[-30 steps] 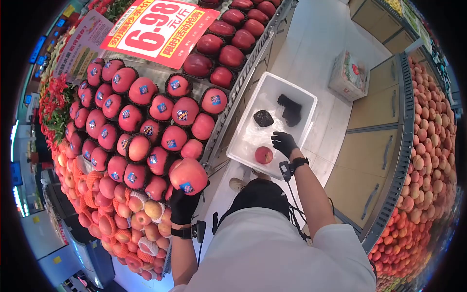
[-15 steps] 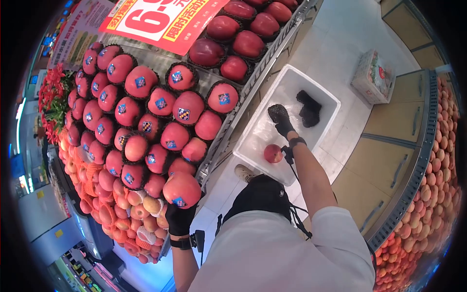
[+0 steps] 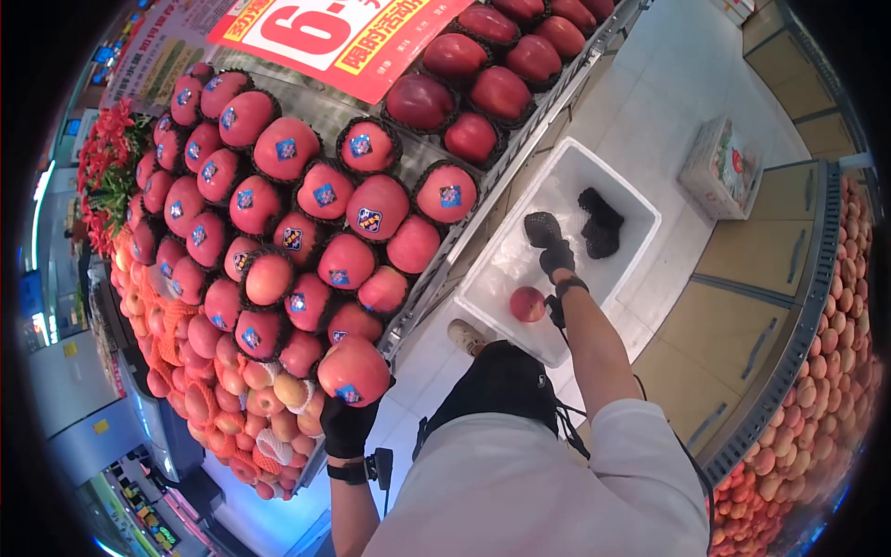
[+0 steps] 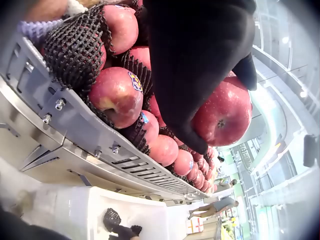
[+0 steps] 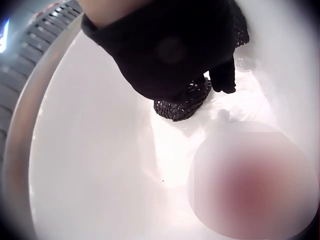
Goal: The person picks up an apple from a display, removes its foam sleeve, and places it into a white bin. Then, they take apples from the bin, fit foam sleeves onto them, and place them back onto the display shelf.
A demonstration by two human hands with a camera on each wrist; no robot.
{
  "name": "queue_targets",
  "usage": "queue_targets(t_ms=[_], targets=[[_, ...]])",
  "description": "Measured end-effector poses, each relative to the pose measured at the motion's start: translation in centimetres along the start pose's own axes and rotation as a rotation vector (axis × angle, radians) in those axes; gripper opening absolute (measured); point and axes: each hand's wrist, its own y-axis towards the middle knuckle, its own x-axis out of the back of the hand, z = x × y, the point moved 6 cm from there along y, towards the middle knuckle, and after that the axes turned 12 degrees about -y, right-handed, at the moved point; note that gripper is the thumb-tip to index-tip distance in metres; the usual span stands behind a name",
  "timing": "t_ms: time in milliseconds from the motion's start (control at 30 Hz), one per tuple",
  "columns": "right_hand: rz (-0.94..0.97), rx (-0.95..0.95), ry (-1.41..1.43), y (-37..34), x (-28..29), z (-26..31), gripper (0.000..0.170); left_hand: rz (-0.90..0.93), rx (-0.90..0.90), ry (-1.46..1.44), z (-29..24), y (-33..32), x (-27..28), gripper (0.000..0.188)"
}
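My black-gloved left hand (image 3: 348, 425) holds a large red apple (image 3: 354, 370) with a blue sticker at the front corner of the apple display. In the left wrist view, thumb and fingers reach round this bare apple (image 4: 225, 115). Down in the white foam box (image 3: 483, 302), my gloved right hand (image 3: 557, 255) grips a black foam fruit net (image 3: 542, 229). The right wrist view shows that net (image 5: 180, 107) poking out below the fingers, partly hidden by the hand. Another red apple (image 3: 527, 304) lies in the box's near end, and more black netting (image 3: 601, 223) lies beyond the hand.
Netted, stickered apples (image 3: 278, 204) fill the display on the left, edged by a metal rail (image 3: 445, 269). A red price sign (image 3: 343, 37) stands above them. Peach-like fruit (image 3: 817, 390) is heaped on the right above cabinets (image 3: 715, 371). A printed carton (image 3: 724, 167) stands on the floor.
My right hand has moved away from above the apple to the black net and closed on it. My left hand keeps the large apple near the display's corner. The head view has shifted.
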Motion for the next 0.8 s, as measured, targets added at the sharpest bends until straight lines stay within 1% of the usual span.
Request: queue_targets(t_ms=[67, 100, 167, 200, 233, 267, 300, 333, 400, 500, 533, 600, 633, 667, 700, 733, 800], targets=[[-0.067, 0.109, -0.140, -1.2, 1.2, 1.7, 0.054, 0.044, 0.037, -0.096, 0.5, 0.0, 2.0, 0.099], [-0.100, 0.163, -0.211, -1.9, 2.0, 2.7, 0.056, 0.025, 0.046, -0.124, 0.6, -0.1, 2.6, 0.098], [-0.175, 0.259, -0.265, -3.2, 2.9, 4.1, 0.059, -0.017, 0.060, -0.179, 0.6, -0.4, 2.9, 0.098], [-0.213, 0.306, -0.289, -3.4, 2.9, 4.7, 0.061, -0.001, 0.056, -0.181, 0.5, -0.7, 2.6, 0.097], [-0.304, 0.382, -0.289, -1.4, 1.1, 4.4, 0.056, -0.008, 0.052, -0.177, 0.5, -0.7, 3.1, 0.096], [-0.394, 0.456, -0.290, 2.6, -2.9, 3.0, 0.051, -0.016, 0.051, -0.175, 0.5, -0.8, 3.7, 0.096], [-0.374, 0.403, -0.256, 3.2, -3.5, 2.5, 0.046, -0.024, 0.050, -0.174, 0.5, -0.9, 4.1, 0.096], [-0.355, 0.349, -0.222, 3.6, -4.0, 2.0, 0.042, -0.028, 0.035, -0.113, 0.3, -1.0, 3.9, 0.097], [-0.103, -0.005, -0.086, 0.3, -0.6, 2.2, 0.034, -0.030, 0.000, 0.000, 0.0, -1.4, 3.2, 0.100], [-0.305, 0.167, -0.217, -1.4, 1.2, 2.1, 0.023, 0.026, 0.018, -0.200, -0.1, -1.5, 4.6, 0.093], [-0.296, 0.207, -0.221, -2.4, 2.1, 2.1, 0.025, 0.065, 0.010, -0.183, -0.1, -1.6, 4.3, 0.093], [-0.480, 0.368, -0.028, -3.5, 3.1, 1.4, 0.031, 0.144, -0.012, -0.147, -0.4, -1.4, 3.0, 0.091], [-0.569, 0.452, 0.070, -4.4, 3.7, 1.2, 0.035, 0.177, 0.005, -0.163, -0.5, -1.5, 2.1, 0.091], [-0.551, 0.464, 0.164, -5.7, 4.6, 1.0, 0.042, 0.210, 0.021, -0.179, -0.6, -1.5, 1.0, 0.091], [-0.540, 0.494, 0.285, -5.4, 4.8, 0.9, 0.041, 0.242, 0.037, -0.194, -0.7, -1.5, 0.3, 0.091], [-0.523, 0.523, 0.406, -3.6, 3.6, -0.1, 0.040, 0.241, 0.050, -0.195, -0.8, -1.6, 0.5, 0.091], [-0.447, 0.601, 0.646, -4.7, 4.8, 0.5, 0.035, 0.152, -0.111, 0.321, -1.1, -0.9, 3.3, 0.089]])
